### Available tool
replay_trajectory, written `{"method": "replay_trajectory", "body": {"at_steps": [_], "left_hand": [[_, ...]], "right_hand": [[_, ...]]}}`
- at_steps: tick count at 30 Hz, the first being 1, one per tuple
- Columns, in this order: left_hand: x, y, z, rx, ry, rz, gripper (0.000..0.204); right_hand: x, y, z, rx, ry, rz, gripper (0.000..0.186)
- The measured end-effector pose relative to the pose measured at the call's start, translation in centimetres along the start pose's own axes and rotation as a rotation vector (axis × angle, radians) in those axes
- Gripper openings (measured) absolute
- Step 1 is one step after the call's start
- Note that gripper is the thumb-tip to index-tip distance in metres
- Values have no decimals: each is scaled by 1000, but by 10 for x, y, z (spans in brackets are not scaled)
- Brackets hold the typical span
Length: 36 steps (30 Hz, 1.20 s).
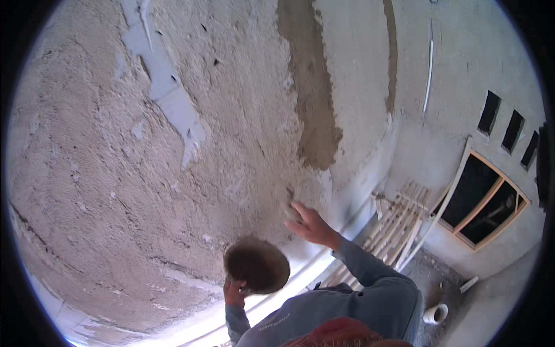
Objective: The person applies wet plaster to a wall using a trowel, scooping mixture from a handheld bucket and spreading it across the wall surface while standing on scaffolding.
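My left hand (234, 293) grips the near-left rim of a round bowl (257, 266), holding it tilted close to the wall. The inside of the bowl is dark brown, and I cannot make out how much is in it. Farther right, my right hand (313, 225) is raised beside the wall with its fingers closed round a small hand tool (292, 214). Motion blurs this tool, and a thin dark tip stands out beyond the fingers. Before both hands is a rough, sandy plastered wall (144, 220). A darker, damp-looking mortar strip (315, 98) runs down it above my right hand.
A pale bare strip (170, 104) crosses the upper left wall. Another narrow dark strip (391, 58) lies farther right. At the right are a slatted wooden platform (399, 225), a leaning pole (442, 211), a wood-framed window (491, 199) and a white bucket (435, 314) on the floor.
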<state>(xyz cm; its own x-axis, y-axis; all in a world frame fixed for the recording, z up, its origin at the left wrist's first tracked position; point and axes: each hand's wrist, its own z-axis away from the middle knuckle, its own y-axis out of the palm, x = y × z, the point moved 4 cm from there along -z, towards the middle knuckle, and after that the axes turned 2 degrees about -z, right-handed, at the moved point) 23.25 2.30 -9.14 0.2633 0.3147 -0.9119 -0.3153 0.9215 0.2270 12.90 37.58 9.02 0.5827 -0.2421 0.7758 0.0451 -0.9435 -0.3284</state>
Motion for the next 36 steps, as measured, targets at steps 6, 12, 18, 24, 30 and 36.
{"method": "replay_trajectory", "body": {"at_steps": [6,12,18,24,30,36], "left_hand": [[-9,89,-13,286,30,-142,64],[5,153,-37,520,299,-466,62],[2,169,-49,557,474,-599,70],[-21,218,-4,658,701,-862,83],[27,176,-42,719,493,-758,90],[36,147,-63,574,826,-1025,49]], "right_hand": [[-87,21,160,594,148,285,36],[-112,72,190,117,245,617,35],[-86,23,172,271,298,917,34],[-114,56,199,288,569,658,39],[-91,94,213,177,1016,-992,35],[-127,121,194,29,953,-1784,33]]}}
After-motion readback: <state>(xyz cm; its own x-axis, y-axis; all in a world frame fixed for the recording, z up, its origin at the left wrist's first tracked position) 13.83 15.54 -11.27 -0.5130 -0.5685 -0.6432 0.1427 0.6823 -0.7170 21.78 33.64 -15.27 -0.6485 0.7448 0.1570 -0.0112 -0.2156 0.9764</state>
